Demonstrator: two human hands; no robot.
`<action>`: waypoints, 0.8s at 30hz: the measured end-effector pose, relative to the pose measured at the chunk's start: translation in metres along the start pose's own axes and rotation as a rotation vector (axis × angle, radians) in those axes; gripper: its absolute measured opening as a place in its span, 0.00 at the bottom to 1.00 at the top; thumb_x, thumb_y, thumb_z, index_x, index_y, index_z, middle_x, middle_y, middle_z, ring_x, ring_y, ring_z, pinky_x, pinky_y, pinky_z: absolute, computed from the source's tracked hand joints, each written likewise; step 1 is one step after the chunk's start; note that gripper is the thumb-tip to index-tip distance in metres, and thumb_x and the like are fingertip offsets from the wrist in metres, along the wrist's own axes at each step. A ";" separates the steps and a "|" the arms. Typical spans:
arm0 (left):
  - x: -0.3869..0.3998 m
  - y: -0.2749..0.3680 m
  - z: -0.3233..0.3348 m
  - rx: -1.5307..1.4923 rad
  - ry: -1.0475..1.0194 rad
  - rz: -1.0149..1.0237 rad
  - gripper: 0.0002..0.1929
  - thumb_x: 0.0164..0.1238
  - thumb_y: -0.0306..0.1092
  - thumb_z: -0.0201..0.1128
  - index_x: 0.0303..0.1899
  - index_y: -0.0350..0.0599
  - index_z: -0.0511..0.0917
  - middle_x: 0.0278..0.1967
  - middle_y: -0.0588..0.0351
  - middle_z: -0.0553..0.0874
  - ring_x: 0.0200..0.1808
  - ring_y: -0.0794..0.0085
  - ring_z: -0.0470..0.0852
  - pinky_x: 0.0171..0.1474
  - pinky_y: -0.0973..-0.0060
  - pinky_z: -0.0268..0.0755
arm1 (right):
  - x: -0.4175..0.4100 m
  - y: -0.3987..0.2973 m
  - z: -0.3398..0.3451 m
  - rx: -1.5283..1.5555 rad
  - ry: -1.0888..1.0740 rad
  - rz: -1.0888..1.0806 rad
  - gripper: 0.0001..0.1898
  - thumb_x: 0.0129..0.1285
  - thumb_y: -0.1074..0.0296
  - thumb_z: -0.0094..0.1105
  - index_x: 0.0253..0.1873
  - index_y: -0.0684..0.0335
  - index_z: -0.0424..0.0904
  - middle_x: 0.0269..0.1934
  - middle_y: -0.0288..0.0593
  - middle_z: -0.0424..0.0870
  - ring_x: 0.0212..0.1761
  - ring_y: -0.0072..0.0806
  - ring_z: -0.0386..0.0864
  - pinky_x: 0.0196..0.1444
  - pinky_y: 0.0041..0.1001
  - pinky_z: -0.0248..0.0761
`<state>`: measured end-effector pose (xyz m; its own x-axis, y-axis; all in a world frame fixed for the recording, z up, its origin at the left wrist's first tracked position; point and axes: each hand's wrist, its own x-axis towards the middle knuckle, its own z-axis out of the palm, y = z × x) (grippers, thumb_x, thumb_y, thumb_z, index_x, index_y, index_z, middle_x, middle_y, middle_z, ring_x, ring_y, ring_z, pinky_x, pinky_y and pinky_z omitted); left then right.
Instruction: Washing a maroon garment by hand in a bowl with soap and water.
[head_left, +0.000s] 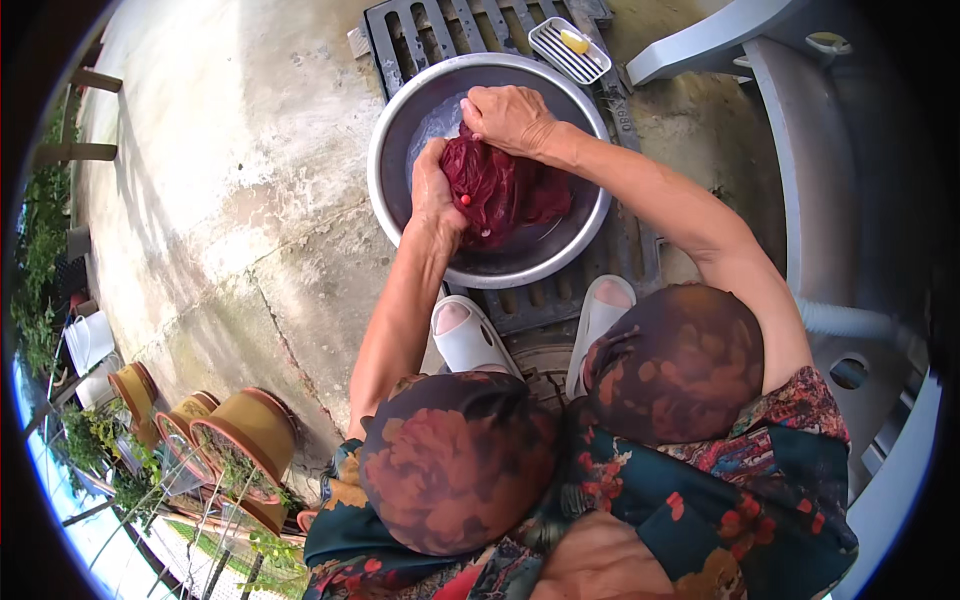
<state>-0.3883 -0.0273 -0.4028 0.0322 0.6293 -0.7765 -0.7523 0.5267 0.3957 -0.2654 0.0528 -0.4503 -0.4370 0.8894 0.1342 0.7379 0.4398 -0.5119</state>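
Observation:
A wet dark-red cloth (499, 187) is bunched up inside a round metal basin (489, 281). My left hand (436, 187) grips the cloth's left side, with the thumb turned inward. Above it, my right hand (510, 120) is closed around the upper part of the same cloth, knuckles up. A small round red item (466, 200) shows on the cloth's surface. Shallow, slightly sudsy water (433, 124) lies in the basin at the upper left. The folds hide most of my left fingers.
The basin rests on a slotted drain grate (420, 34). Beyond its rim, a striped soap dish (559, 52) holds a yellow piece of soap (574, 41). A light plastic piece of furniture (776, 150) stands at right. Potted plants (247, 435) line the lower left. My white slippers (469, 337) flank the grate's near end.

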 end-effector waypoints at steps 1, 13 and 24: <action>0.003 0.008 -0.015 -0.002 0.017 0.020 0.04 0.58 0.33 0.54 0.28 0.47 0.74 0.26 0.60 0.78 0.31 0.69 0.80 0.41 0.74 0.75 | 0.006 0.014 0.003 -0.087 -0.075 0.024 0.18 0.64 0.55 0.50 0.31 0.66 0.79 0.26 0.57 0.82 0.30 0.49 0.83 0.35 0.45 0.76; -0.025 0.057 0.011 1.476 -0.298 0.691 0.25 0.55 0.51 0.70 0.40 0.33 0.81 0.24 0.51 0.84 0.27 0.66 0.83 0.34 0.71 0.74 | 0.025 -0.017 -0.064 0.743 -0.395 -0.054 0.26 0.64 0.41 0.57 0.42 0.64 0.80 0.32 0.37 0.82 0.35 0.23 0.77 0.41 0.25 0.71; -0.027 0.072 -0.019 -0.025 -0.673 0.528 0.16 0.65 0.35 0.56 0.49 0.34 0.76 0.47 0.44 0.83 0.51 0.58 0.81 0.60 0.63 0.70 | -0.013 -0.005 -0.035 1.148 -0.536 0.032 0.26 0.62 0.63 0.65 0.63 0.60 0.71 0.55 0.38 0.79 0.56 0.26 0.75 0.60 0.27 0.68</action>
<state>-0.4562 -0.0175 -0.3628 0.0513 0.9981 -0.0332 -0.7925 0.0609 0.6068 -0.2451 0.0436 -0.4201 -0.7783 0.6175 -0.1141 0.0004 -0.1812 -0.9834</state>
